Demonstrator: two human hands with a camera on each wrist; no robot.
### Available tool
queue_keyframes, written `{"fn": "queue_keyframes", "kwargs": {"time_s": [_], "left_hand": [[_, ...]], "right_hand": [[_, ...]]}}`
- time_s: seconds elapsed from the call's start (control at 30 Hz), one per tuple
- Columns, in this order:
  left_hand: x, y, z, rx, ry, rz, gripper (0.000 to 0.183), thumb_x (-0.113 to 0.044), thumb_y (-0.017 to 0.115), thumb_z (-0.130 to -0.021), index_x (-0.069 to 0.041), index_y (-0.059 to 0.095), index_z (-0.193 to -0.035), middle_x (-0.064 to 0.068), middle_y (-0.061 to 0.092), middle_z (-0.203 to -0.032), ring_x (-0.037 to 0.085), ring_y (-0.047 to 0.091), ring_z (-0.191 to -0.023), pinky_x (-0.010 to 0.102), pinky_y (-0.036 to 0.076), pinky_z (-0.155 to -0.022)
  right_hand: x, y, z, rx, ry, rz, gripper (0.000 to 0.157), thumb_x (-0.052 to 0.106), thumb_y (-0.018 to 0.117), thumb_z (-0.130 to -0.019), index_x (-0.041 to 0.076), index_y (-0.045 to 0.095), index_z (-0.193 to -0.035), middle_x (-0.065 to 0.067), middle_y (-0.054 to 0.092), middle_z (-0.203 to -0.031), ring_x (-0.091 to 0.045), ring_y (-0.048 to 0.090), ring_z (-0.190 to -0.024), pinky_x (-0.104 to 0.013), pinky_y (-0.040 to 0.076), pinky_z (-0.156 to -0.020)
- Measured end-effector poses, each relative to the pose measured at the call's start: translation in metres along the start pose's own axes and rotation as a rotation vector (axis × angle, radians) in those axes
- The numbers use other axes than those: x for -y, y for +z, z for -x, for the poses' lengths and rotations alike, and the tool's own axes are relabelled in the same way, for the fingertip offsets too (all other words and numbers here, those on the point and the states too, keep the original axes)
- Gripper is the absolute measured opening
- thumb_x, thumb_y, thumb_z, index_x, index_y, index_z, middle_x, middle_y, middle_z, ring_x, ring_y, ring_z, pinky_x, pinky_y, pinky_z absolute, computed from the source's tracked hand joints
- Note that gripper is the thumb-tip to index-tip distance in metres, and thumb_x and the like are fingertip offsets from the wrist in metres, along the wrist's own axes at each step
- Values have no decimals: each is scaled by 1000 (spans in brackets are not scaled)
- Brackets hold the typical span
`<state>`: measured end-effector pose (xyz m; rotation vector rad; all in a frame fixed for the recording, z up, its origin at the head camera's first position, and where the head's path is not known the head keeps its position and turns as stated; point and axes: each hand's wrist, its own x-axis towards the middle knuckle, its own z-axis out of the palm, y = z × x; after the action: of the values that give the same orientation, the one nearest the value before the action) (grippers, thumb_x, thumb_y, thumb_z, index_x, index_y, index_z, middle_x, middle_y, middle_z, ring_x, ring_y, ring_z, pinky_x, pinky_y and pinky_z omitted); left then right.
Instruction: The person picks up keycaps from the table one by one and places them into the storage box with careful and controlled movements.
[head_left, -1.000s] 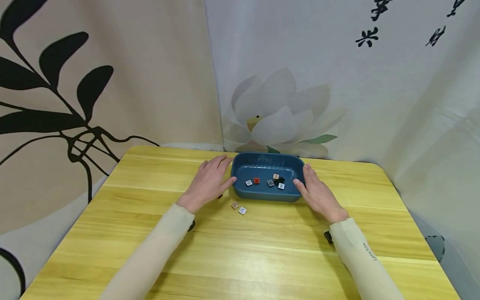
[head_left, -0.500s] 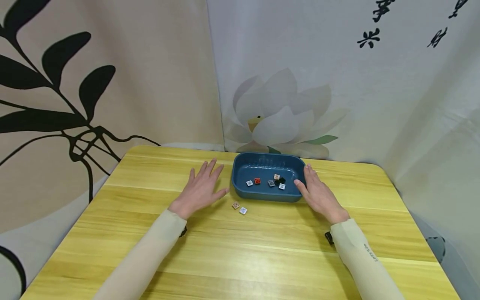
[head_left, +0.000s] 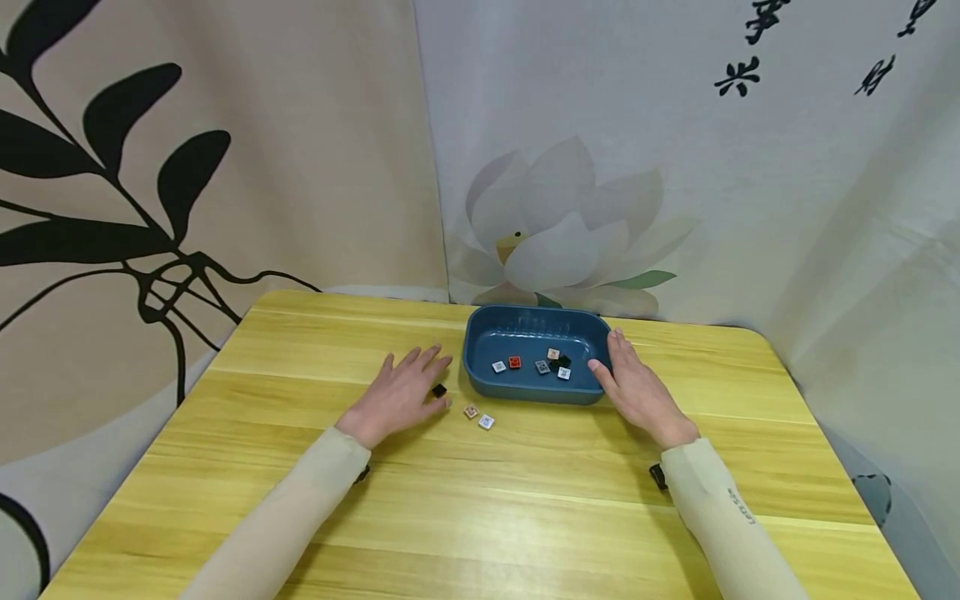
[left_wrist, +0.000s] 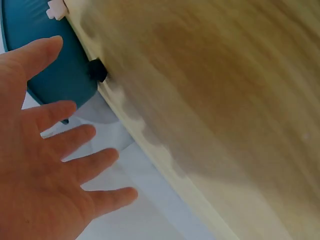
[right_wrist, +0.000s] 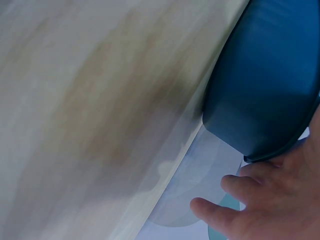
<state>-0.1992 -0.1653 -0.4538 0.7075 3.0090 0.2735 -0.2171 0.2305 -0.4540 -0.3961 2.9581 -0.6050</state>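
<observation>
My left hand point(head_left: 392, 402) is spread over the table left of the blue tray point(head_left: 540, 395). A small black block point(head_left: 439, 389) lies between its thumb and forefinger; in the left wrist view this block point(left_wrist: 98, 70) shows apart from the straight fingers point(left_wrist: 92, 167). My right hand point(head_left: 642, 396) rests at the tray's right end, thumb over the rim and straight fingers along the outside. In the right wrist view its thumb is hidden behind the tray point(right_wrist: 265, 85). Inside the tray lie several small square blocks, among them a red block point(head_left: 514, 362) and a grey block point(head_left: 542, 367).
A tan block point(head_left: 471, 411) and a white block point(head_left: 486, 422) lie on the wooden table point(head_left: 480, 525) before the tray. A printed curtain point(head_left: 337, 150) hangs right behind the table's far edge.
My left hand has left the tray's left end, moving left and then down toward the table. The black block now shows between its fingers. My right hand and the tray stay put.
</observation>
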Motion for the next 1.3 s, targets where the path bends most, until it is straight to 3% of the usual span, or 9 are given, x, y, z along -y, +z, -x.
{"fn": "queue_keyframes", "kwargs": {"time_s": [0.3, 0.6, 0.9, 1.3], "left_hand": [[-2, 3, -2, 2, 73, -50, 48, -36, 70, -99, -13, 64, -142, 15, 54, -151, 38, 55, -134, 68, 37, -109], [-3, 6, -2, -42, 159, -109, 26, -24, 77, -95, -16, 77, -121, 7, 72, -119, 30, 70, -104, 58, 51, -96], [-1, 8, -3, -121, 225, -114, 11, -11, 80, -92, -13, 81, -103, 5, 70, -98, 23, 69, -86, 45, 57, -81], [-4, 7, -1, -89, 195, -58, 12, 1, 77, -90, -8, 79, -98, 6, 66, -95, 18, 64, -79, 31, 55, -70]], "right_hand": [[-1, 1, -1, -3, 0, -3, 87, 59, 24, -110, -8, 4, -162, -25, 1, -171, -45, 9, -156, -58, 14, -123], [0, 0, 0, -8, 1, -6, 87, 59, 25, -110, -8, 4, -162, -25, 2, -171, -45, 9, -156, -59, 15, -123], [1, 1, 0, -25, -4, -5, 85, 56, 27, -111, -9, 6, -162, -26, 4, -170, -46, 12, -155, -58, 16, -123], [0, 1, 0, -20, -8, -16, 86, 58, 26, -110, -9, 7, -162, -25, 4, -171, -45, 11, -156, -58, 16, -123]]}}
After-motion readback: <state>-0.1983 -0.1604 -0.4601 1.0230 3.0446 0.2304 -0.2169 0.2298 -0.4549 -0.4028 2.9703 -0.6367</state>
